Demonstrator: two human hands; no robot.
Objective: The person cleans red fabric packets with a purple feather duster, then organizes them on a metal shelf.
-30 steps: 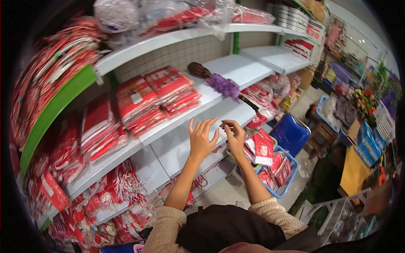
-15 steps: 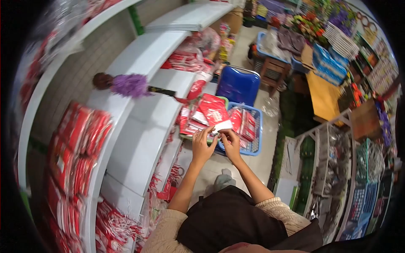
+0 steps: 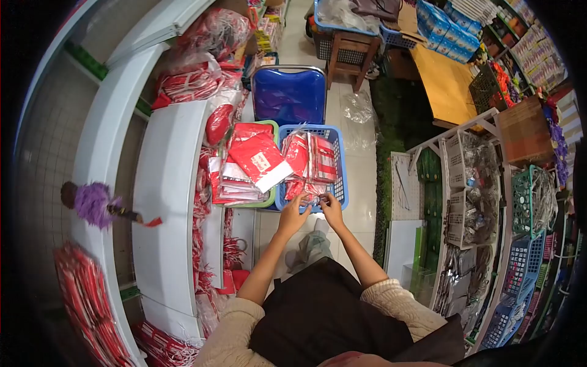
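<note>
Tiled floor (image 3: 359,183), curled hands (image 3: 295,215) (image 3: 332,214) at basket (image 3: 343,174)

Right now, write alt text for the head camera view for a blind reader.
A person's left hand and right hand are over the near edge of a blue basket of red packets. A green container of more packets sits beside it, a blue chair beyond; pale shelves stand at left.

Left hand (image 3: 295,215) beside right hand (image 3: 332,211), both half-curled
</note>
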